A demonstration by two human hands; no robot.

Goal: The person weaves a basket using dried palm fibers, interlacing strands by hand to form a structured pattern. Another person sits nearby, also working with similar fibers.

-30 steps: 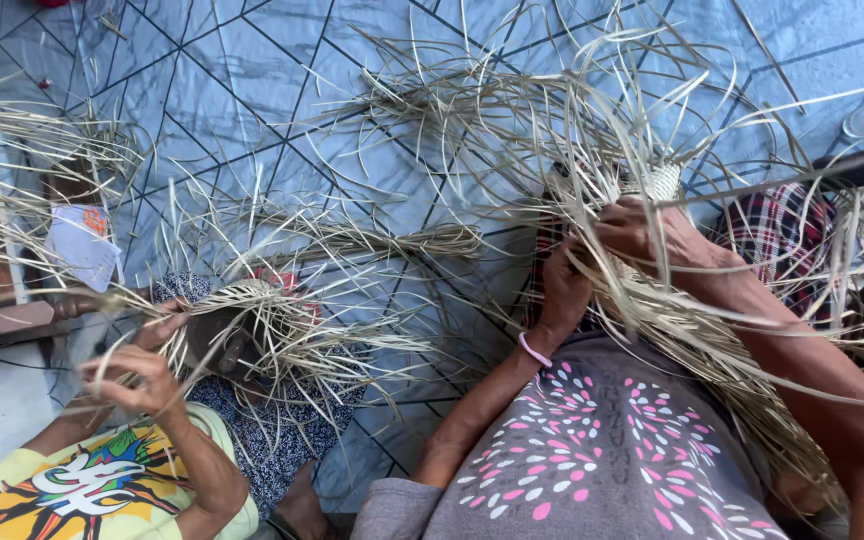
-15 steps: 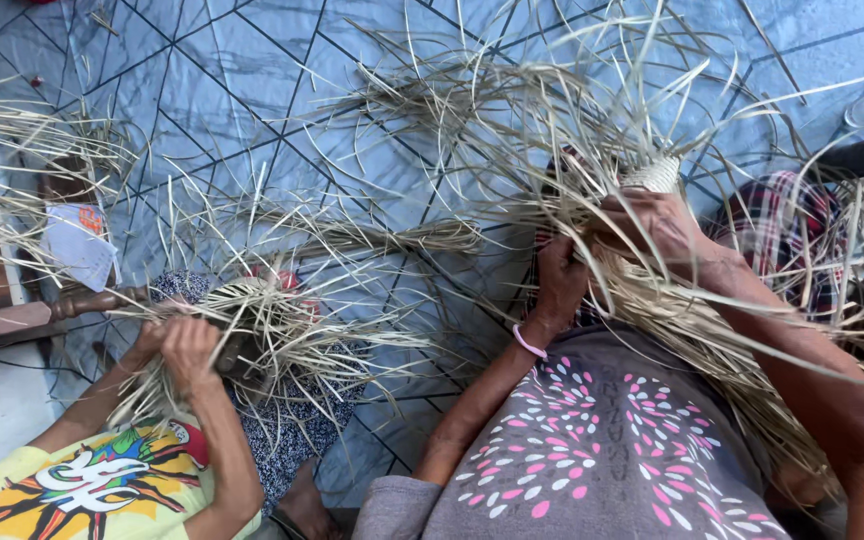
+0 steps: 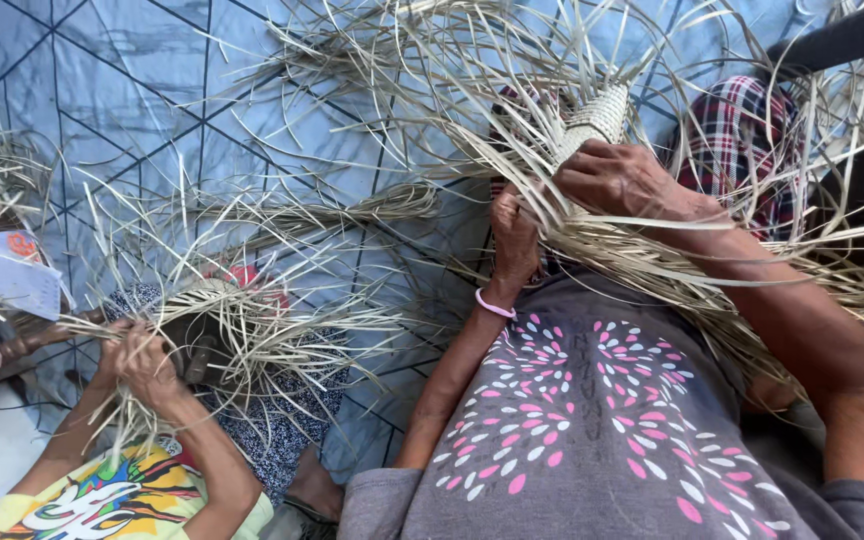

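A half-woven piece of pale dried leaf strips point(image 3: 594, 118) rests on my lap, with long loose strips point(image 3: 432, 70) fanning out over the floor. My right hand point(image 3: 624, 180) grips the strips just below the woven part. My left hand point(image 3: 514, 240), with a pink band at the wrist, holds a bundle of strips on the left side of the piece. I wear a grey shirt with pink and white dots point(image 3: 592, 420).
At the lower left another person's hands point(image 3: 137, 355) work a second bundle of strips point(image 3: 242, 320). Blue patterned floor tiles point(image 3: 152, 90) lie beneath. A checked cloth point(image 3: 742, 130) is at the right, a paper packet point(image 3: 17, 275) at the left edge.
My hands have shifted slightly on the strips, the right still at the woven end. The other person's hands have come together on their own bundle.
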